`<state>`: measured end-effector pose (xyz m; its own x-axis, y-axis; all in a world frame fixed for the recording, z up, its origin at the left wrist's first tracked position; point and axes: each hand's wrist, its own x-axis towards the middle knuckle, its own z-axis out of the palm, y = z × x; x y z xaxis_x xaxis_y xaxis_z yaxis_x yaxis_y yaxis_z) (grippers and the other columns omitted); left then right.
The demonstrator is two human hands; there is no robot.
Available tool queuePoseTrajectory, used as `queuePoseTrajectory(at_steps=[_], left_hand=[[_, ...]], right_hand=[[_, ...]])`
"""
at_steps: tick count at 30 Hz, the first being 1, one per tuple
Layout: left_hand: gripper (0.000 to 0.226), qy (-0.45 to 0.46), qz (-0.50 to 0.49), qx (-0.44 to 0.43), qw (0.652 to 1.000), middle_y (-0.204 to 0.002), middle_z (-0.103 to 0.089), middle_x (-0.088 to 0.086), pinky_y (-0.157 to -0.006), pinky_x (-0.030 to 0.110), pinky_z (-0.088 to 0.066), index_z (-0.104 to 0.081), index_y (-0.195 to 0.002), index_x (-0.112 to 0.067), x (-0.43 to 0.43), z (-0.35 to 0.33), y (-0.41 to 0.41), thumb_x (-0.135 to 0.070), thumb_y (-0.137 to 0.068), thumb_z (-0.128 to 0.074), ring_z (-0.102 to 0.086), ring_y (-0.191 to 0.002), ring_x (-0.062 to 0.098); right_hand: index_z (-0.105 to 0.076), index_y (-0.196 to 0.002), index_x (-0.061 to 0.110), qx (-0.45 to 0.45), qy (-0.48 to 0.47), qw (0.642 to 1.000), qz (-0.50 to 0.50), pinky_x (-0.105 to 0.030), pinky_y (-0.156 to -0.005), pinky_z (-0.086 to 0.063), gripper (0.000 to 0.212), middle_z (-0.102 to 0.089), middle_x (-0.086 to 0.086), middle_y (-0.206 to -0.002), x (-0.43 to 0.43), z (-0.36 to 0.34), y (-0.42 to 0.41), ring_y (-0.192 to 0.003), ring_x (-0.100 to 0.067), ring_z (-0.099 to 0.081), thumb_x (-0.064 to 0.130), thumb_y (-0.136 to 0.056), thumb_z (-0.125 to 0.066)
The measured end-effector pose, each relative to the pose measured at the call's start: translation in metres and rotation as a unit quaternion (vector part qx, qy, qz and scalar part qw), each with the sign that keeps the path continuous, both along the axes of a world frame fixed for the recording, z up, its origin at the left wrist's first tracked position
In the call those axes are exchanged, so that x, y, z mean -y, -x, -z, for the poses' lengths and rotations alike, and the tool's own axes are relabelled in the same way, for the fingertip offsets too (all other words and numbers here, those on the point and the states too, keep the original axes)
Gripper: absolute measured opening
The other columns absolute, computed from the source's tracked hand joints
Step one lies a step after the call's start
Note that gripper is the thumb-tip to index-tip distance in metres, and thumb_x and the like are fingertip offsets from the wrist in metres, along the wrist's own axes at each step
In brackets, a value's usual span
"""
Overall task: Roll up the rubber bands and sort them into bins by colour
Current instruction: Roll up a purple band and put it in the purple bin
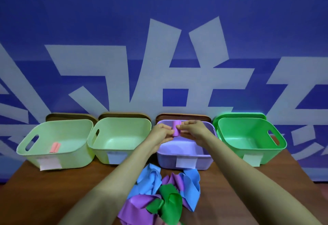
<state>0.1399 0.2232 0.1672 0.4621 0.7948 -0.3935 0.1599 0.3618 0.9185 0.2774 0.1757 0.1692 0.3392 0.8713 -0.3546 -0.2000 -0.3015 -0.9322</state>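
Four bins sit in a row across the middle of the frame on a brown table [53, 189], backed right up against a blue wall [106, 12] with big white shapes on it. From the left it goes pale green left bin [71, 159], pale green second bin [122, 121], purple bin [166, 161], then a bright green bin [276, 146] over on the right. Each one has a white label [186, 162] stuck on its front. The person's got both hands up over the purple bin, a bit right of centre, with a purple roll [176, 129] pinched between them. The left hand [162, 132] grips its left side and the right hand [192, 130] its right side, fingers curled in on it. The roll stands roughly upright in the air above the bin's opening. A pink roll [55, 147] lies on the floor of the left bin. Down at bottom centre there's a pile [159, 194] of loose bands, blue, purple and green all tangled up, lying on the table between the two forearms, just in front of the purple bin.
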Motion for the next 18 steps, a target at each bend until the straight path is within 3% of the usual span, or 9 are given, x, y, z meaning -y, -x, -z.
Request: queuePoseTrajectory(at_steps=[5, 7, 10, 12, 14, 16, 18], left_hand=[[0.027, 0.021, 0.047, -0.085, 0.995, -0.07, -0.048, 0.004, -0.066, 0.017, -0.048, -0.051, -0.071, -0.012, -0.019, 0.012, -0.013, 0.005, -0.09, -0.043, -0.045, -0.061, 0.009], [0.023, 0.051, 0.055, -0.113, 0.991, -0.077, -0.052, 0.007, -0.069, 0.018, -0.045, -0.057, -0.081, -0.01, -0.027, 0.018, -0.016, 0.003, -0.09, -0.041, -0.046, -0.065, 0.01], [0.029, 0.08, 0.019, -0.127, 0.988, -0.112, -0.057, 0.015, -0.088, 0.029, -0.044, -0.056, -0.119, 0.0, -0.042, 0.029, -0.021, -0.003, -0.094, -0.041, -0.052, -0.097, 0.018], [0.038, 0.112, -0.012, -0.114, 0.987, -0.141, -0.044, 0.016, -0.106, 0.036, -0.033, -0.044, -0.135, 0.0, -0.053, 0.034, -0.027, -0.009, -0.098, -0.042, -0.043, -0.126, 0.025], [0.047, 0.144, -0.036, -0.105, 0.983, -0.153, -0.027, 0.016, -0.112, 0.038, -0.024, -0.034, -0.143, -0.004, -0.06, 0.038, -0.035, -0.018, -0.099, -0.045, -0.027, -0.141, 0.027], [0.052, 0.173, -0.061, -0.099, 0.978, -0.154, -0.025, 0.013, -0.111, 0.035, -0.025, -0.032, -0.144, -0.007, -0.067, 0.041, -0.045, -0.027, -0.099, -0.048, -0.028, -0.14, 0.025], [0.051, 0.199, -0.073, -0.096, 0.973, -0.135, -0.045, 0.01, -0.097, 0.029, -0.035, -0.035, -0.141, -0.007, -0.072, 0.046, -0.053, -0.033, -0.099, -0.048, -0.046, -0.12, 0.022]], right_hand=[[-0.061, -0.081, 0.004, 0.016, 0.058, 0.998, 0.016, -0.018, -0.052, -0.052, 0.01, -0.064, -0.011, -0.075, -0.022, 0.023, -0.009, -0.061, -0.015, -0.064, 0.001, -0.084, -0.07], [-0.06, -0.081, 0.003, 0.026, 0.085, 0.996, 0.02, -0.017, -0.05, -0.052, 0.01, -0.063, -0.011, -0.073, -0.032, 0.034, -0.012, -0.063, -0.016, -0.062, 0.001, -0.083, -0.07], [-0.058, -0.083, 0.001, 0.036, 0.128, 0.991, 0.018, -0.019, -0.048, -0.052, 0.012, -0.06, -0.012, -0.074, -0.049, 0.055, -0.016, -0.063, -0.017, -0.061, -0.001, -0.083, -0.07], [-0.054, -0.081, 0.002, 0.041, 0.161, 0.986, 0.008, -0.025, -0.056, -0.056, 0.016, -0.059, -0.013, -0.075, -0.062, 0.072, -0.017, -0.064, -0.02, -0.061, -0.001, -0.084, -0.069], [-0.052, -0.082, 0.003, 0.042, 0.197, 0.979, -0.006, -0.029, -0.063, -0.058, 0.017, -0.06, -0.013, -0.074, -0.075, 0.09, -0.017, -0.063, -0.02, -0.06, 0.0, -0.085, -0.068], [-0.055, -0.085, 0.002, 0.053, 0.229, 0.971, -0.03, -0.025, -0.054, -0.054, 0.012, -0.059, -0.011, -0.073, -0.087, 0.104, -0.014, -0.06, -0.018, -0.059, 0.0, -0.086, -0.066], [-0.057, -0.082, 0.003, 0.057, 0.245, 0.966, -0.049, -0.024, -0.053, -0.051, 0.01, -0.058, -0.01, -0.072, -0.097, 0.115, -0.012, -0.06, -0.017, -0.056, 0.0, -0.088, -0.064]])
